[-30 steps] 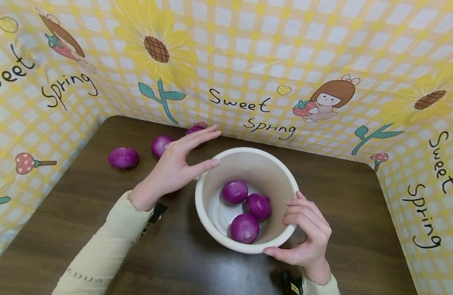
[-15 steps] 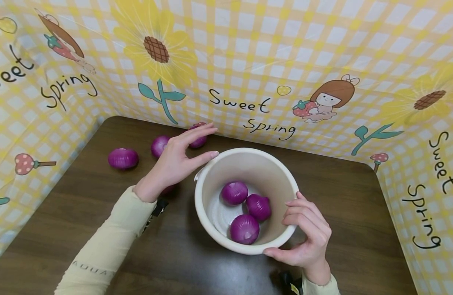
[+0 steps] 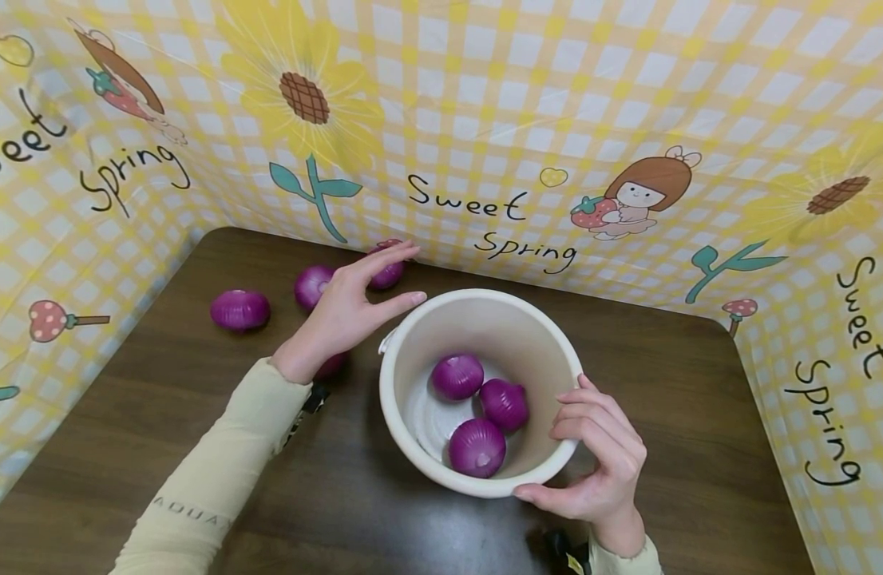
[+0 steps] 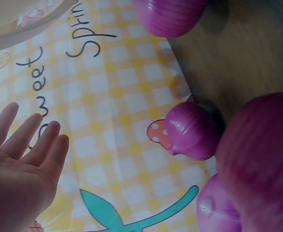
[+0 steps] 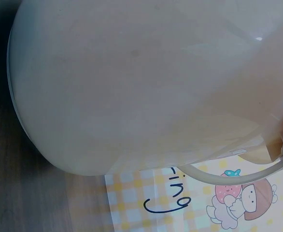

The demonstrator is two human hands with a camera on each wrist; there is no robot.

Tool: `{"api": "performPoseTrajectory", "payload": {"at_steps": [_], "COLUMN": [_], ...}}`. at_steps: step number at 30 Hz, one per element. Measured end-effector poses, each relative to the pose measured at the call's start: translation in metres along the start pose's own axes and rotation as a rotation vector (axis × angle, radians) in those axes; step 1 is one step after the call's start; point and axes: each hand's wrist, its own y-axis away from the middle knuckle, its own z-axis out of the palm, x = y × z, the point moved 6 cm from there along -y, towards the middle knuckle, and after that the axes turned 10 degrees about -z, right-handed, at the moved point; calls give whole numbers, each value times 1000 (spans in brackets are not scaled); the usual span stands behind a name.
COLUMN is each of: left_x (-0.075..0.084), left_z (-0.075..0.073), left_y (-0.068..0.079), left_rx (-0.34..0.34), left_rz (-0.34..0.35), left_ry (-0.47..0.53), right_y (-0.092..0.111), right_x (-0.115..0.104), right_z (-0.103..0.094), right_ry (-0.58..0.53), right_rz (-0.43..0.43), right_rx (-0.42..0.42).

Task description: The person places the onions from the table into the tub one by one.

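Note:
A cream bucket [image 3: 516, 343] stands on the table in the head view, with purple onions [image 3: 457, 377] on its floor. My right hand [image 3: 603, 447] grips its right side, fingers over the rim and thumb at the near edge. Just past the opposite edge, my left hand [image 3: 348, 311] is held with fingers extended, thumb tip near the rim and nothing in its grasp. Beneath and behind it lie loose onions [image 3: 387, 274], one partly hidden by the wrist. The left wrist view shows the spread fingers [image 4: 44, 140] apart from a nearby onion [image 4: 194, 130].
Farther left on the dark wooden table [image 3: 161, 399] sits another onion [image 3: 240, 310]. Checked cloth [image 3: 470, 120] with flower prints rises along the back and both sides. The bucket's pale handle [image 5: 228, 180] hangs against its outer wall in the right wrist view.
My left hand has shifted slightly away toward the back, uncovering more of the rear onion and part of one under the wrist. The right hand and bucket stay nearly still.

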Motion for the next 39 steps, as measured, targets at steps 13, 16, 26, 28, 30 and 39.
{"api": "performPoseTrajectory", "payload": {"at_steps": [13,16,26,28,30,39], "left_x": [-16,-19,-29,-31,-32,-41], "left_z": [12,15,25,26,27,30], "left_y": [-6,-7,-9,-10,-10,-11], "left_rx": [-35,-48,-76,-78,-81,-73], "left_rz": [-18,-32,-53,-51,-54,-86], "left_ry": [-8,-12,-16,-16,-15,-26], "right_y": [-1,-1,-2,-2,-3,-2], "right_x": [0,0,-1,-1,-1,-1], "right_z": [0,0,0,0,1,1], "right_ry": [-6,-6,-5,-6,-6,-4], "right_rz": [16,17,19,15,10,7], "right_rx": [-3,-4,-1,0,1,-2]}}
